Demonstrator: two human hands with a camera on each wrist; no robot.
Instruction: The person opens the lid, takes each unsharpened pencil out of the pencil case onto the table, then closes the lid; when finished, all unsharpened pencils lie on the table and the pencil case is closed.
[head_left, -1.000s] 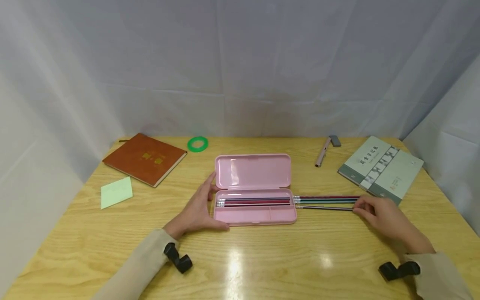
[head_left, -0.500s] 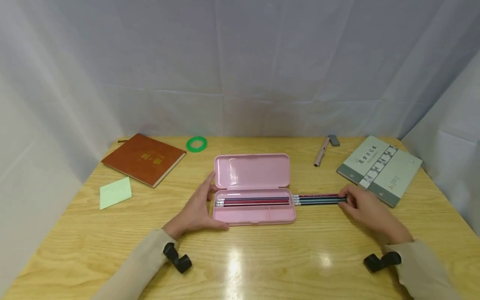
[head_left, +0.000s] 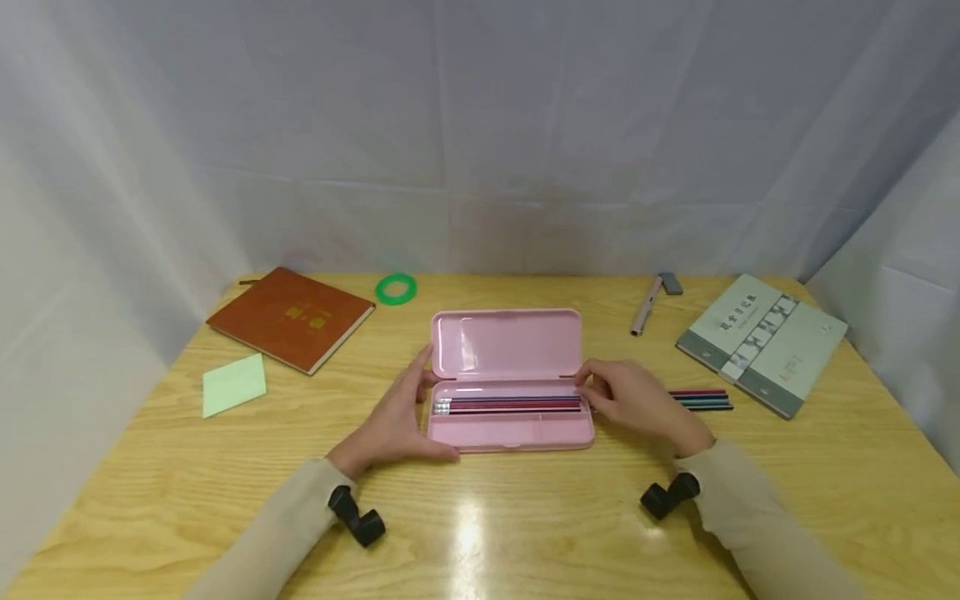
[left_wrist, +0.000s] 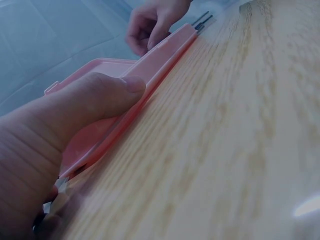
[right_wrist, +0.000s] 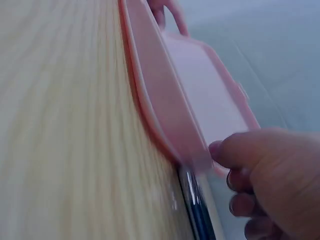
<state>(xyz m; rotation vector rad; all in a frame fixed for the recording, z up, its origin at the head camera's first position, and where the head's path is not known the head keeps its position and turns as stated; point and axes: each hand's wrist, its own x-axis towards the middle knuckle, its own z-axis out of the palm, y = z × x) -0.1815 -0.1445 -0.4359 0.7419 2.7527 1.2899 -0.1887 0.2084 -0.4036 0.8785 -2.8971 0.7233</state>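
**Pencil case (head_left: 487,430) partly filled, with more pencils outside**

The pink case lies between the two hands, its lid (head_left: 507,343) open on the far side. The left hand (head_left: 392,421) grips its left end, thumb along the front wall, fingers behind. Several pencils (head_left: 517,404) lie in the long back compartment, eraser ends toward the left fingers. The right hand (head_left: 630,398) is at the opposite end, thumb and forefinger close together by the rim; whether they pinch anything I cannot tell.

Beneath and beyond that hand, more pencils (head_left: 701,401) rest on the tabletop (head_left: 555,517). The work looks partway: one group is inside, and the outside group seems to be what is left.

Farther beyond the right fingers are a pen (head_left: 647,307), a grey eraser (head_left: 672,284) and a pale notebook (head_left: 761,342); past the left fingers, a green tape ring (head_left: 381,291), brown notebook (head_left: 270,325) and sticky notes (head_left: 234,386).
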